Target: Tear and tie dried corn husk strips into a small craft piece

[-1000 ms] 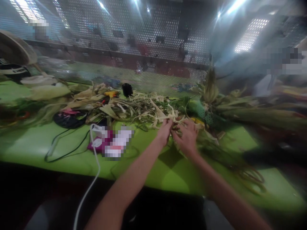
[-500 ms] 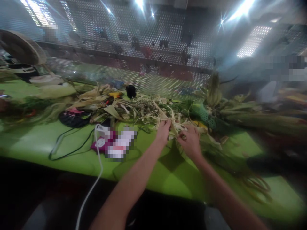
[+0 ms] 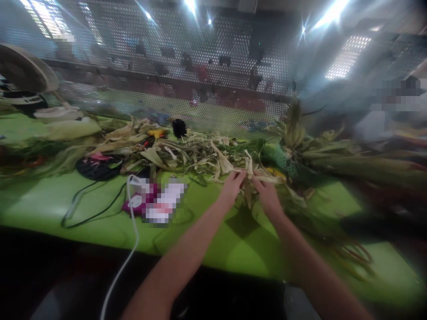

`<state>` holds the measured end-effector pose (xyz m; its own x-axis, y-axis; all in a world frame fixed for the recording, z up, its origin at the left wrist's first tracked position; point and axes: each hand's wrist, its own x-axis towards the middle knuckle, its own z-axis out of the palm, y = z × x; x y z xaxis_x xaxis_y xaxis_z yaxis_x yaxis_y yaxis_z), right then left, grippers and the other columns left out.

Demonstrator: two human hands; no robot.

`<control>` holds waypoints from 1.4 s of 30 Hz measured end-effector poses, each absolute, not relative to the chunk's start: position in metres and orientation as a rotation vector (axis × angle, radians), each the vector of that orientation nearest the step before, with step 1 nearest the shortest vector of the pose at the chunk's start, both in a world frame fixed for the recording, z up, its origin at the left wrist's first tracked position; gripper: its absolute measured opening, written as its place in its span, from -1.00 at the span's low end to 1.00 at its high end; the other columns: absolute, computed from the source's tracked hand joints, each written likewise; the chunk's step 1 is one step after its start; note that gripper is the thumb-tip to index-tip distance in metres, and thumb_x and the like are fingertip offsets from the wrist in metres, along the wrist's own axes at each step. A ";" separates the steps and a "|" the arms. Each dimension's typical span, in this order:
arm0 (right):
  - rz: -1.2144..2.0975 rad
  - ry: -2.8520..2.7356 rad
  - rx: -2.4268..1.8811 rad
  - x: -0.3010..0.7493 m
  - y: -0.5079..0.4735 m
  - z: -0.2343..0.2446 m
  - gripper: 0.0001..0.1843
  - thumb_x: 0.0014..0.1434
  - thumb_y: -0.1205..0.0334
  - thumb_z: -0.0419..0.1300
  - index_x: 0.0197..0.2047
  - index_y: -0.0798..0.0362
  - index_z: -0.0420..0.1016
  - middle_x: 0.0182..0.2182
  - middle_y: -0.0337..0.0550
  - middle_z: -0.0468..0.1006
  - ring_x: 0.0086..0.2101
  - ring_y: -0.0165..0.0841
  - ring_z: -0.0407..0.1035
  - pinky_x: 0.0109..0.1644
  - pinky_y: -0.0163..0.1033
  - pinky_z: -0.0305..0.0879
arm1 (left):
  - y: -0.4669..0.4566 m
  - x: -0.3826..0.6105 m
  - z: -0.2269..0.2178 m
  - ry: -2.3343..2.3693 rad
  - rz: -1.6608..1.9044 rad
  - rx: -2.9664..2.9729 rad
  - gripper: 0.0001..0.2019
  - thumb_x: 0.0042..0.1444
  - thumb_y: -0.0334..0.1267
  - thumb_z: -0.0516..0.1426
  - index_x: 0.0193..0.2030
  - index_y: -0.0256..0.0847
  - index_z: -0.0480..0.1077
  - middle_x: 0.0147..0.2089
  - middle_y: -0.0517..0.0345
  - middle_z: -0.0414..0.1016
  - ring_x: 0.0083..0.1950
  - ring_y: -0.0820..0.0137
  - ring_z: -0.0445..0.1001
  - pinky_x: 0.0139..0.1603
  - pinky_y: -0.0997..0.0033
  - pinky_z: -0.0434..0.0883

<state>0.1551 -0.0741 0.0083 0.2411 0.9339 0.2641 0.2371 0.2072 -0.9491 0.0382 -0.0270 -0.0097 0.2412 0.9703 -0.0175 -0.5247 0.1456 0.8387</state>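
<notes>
Both my hands meet over a heap of dried corn husks (image 3: 200,155) on a bright green table (image 3: 243,249). My left hand (image 3: 231,186) pinches a pale husk strip (image 3: 248,169) from the left. My right hand (image 3: 267,193) pinches the same strip from the right, fingers closed on it. The strip stands lifted a little above the heap between the two hands. A green mesh-wrapped bundle (image 3: 283,162) lies just behind my right hand.
A white cable (image 3: 128,249) and a black cord (image 3: 90,213) run over the table's front left, beside a pink object (image 3: 133,204). A black pouch (image 3: 95,169) lies further left. A perforated screen (image 3: 200,89) backs the table. Long leaves (image 3: 360,164) pile up right.
My hands have drawn closer together and lifted the husk strip slightly out of the heap. The view has shifted a little.
</notes>
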 end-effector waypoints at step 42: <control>0.917 -1.088 -1.155 0.154 -0.070 0.002 -0.64 -0.03 -0.06 0.37 -0.27 0.00 0.51 -0.38 -0.23 0.54 -0.37 -0.35 0.35 -0.27 -0.24 0.30 | -0.032 0.034 -0.003 0.861 1.262 1.346 -0.90 0.10 -0.26 0.19 -0.31 -0.23 0.50 -0.32 0.11 0.53 -0.26 0.37 0.43 -0.13 0.39 0.34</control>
